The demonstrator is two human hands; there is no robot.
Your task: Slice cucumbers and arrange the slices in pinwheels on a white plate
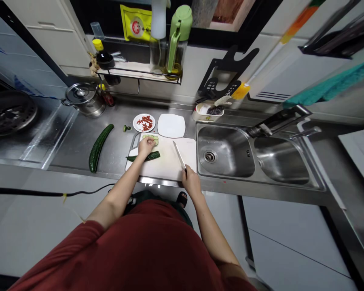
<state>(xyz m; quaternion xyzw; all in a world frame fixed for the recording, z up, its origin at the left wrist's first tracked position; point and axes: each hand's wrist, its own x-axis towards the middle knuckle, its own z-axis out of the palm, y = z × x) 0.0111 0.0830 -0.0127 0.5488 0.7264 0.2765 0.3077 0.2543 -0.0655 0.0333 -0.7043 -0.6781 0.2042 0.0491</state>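
Note:
My right hand is wrapped round the black handle of a kitchen knife, its blade pointing away from me over the white cutting board. At the board's far left, the fingers of my left hand are pinched together at some pale green cucumber slices, partly hiding them. Below that hand a piece of cucumber lies across the board, partly covered by my wrist. One whole cucumber rests on the steel counter to the left.
Behind the board are a plate of chopped red pieces and a white square plate. Small green ends lie beside them. A double sink adjoins on the right. A lidded pot and a bottle shelf are farther back.

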